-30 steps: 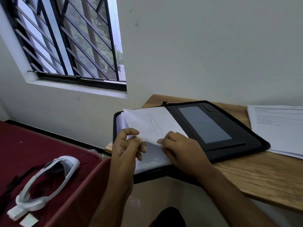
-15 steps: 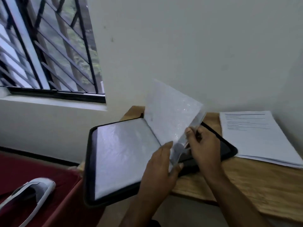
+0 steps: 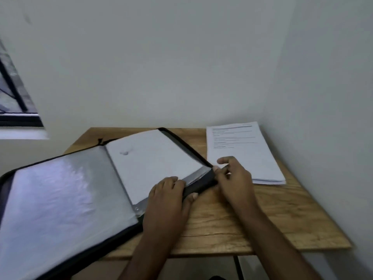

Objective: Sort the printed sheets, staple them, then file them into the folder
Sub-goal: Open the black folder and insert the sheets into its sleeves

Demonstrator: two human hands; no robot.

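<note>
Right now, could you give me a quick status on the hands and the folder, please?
Left hand grips the folder near edge. Right hand pinches its corner. Folder open on the table; printed sheets beside it, unfiled. Nothing in the way.

Two bare forearms lead up from the bottom of the view to a left hand (image 3: 165,201) and a right hand (image 3: 235,178). No sleeves, gloves, rings or watches show; the fingernails are short and plain.

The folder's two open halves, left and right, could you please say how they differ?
The left half shows a shiny, wrinkled plastic sleeve and overhangs the wooden table; the right half shows a plain matte white page and lies on the table. Both hands grip only the right half's near edge. Both have black zipped borders.
</note>
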